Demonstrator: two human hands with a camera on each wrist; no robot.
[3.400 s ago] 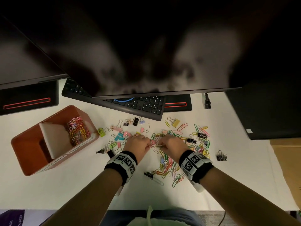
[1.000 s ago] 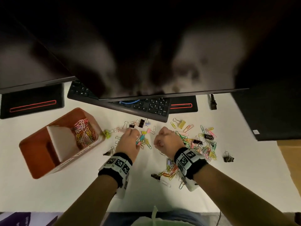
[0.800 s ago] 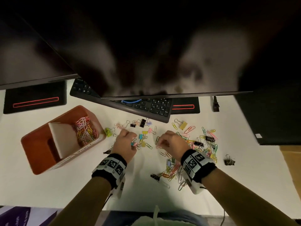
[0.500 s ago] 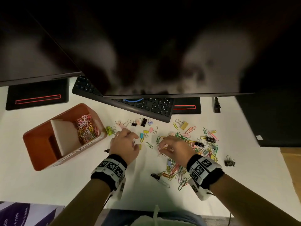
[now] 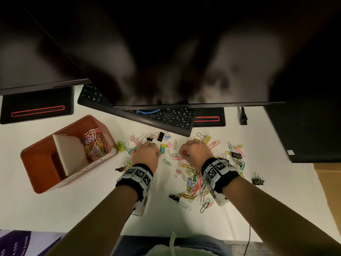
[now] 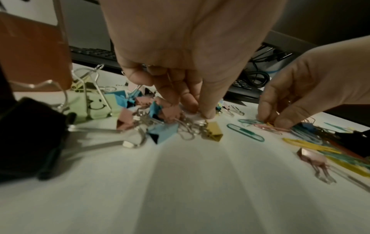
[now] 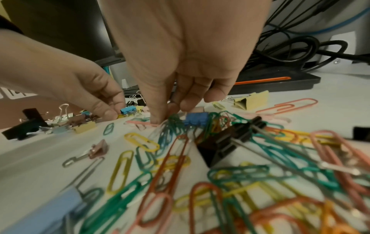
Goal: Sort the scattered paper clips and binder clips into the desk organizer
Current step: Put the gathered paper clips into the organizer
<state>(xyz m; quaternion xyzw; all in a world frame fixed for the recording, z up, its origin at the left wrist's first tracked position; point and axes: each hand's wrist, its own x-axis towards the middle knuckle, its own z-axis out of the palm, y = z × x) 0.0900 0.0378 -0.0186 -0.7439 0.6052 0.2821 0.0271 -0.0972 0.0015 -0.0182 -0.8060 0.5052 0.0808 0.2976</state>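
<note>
An orange desk organizer stands at the left, with coloured paper clips in its far compartment. My left hand is down among small binder clips; its thumb and curled fingers pinch at a small binder clip beside a yellow one. My right hand is at the left edge of the paper clip pile. In the right wrist view its thumb and fingers pinch green paper clips on the table. The two hands are a little apart.
A black keyboard and a big monitor hang over the far side of the clips. Black binder clips lie at the right and near me. A cardboard box sits at the far right.
The hands, earlier together in the middle of the pile, have moved apart. My left hand slid left to the binder clips; my right stays at the paper clips.
</note>
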